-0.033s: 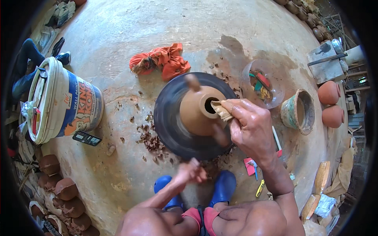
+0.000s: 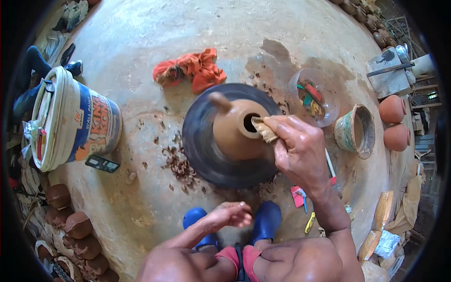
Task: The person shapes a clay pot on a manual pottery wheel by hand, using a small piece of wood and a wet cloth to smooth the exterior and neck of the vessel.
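Note:
A rounded brown clay pot (image 2: 235,134) with a narrow dark mouth sits on a black potter's wheel (image 2: 199,160), which is blurred by spinning. Lugs stick out from the pot's side and look smeared. At the right edge of the mouth, my right hand (image 2: 298,145) pinches a folded, wet tan cloth (image 2: 267,131) against the rim. My left hand (image 2: 230,215) hovers between the wheel and my blue shoes, fingers loosely bent and apart, holding nothing.
Clay scraps (image 2: 178,167) lie left of the wheel, a red cloth (image 2: 202,70) beyond it. To the right are a clear tub (image 2: 329,110) with tools, a crusted bucket (image 2: 345,134) and a yellow cutter (image 2: 310,223). A paint bucket (image 2: 94,124) and a phone (image 2: 102,163) are left.
My left hand has drawn back slightly from the wheel and its fingers look less blurred. The wheel has turned, moving the lugs; my right hand keeps the cloth at the rim.

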A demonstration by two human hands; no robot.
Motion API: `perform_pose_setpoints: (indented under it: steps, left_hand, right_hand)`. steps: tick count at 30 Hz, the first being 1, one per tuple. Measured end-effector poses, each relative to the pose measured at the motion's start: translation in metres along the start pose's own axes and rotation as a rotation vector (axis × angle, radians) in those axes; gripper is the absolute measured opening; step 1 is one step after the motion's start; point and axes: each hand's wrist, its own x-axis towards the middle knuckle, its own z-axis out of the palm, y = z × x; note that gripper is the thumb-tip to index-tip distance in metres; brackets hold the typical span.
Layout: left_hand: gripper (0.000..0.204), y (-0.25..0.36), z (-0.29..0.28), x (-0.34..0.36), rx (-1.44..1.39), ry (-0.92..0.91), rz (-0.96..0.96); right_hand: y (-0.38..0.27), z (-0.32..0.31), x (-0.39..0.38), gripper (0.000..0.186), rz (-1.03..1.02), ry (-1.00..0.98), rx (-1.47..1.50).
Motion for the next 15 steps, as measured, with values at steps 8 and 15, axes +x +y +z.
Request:
perform_pose_setpoints:
  steps: [8,15]
  left_hand:
    - [0.077,0.125,-0.08,-0.047,-0.021,0.836,0.764]
    - [0.057,-0.011,-0.019,-0.002,0.172,-0.008,0.286]
  right_hand:
    - [-0.008,0.002,-0.007,0.031,0.042,0.037,0.038]
    - [-0.009,0.006,-0.005,0.032,0.042,0.065,0.045]
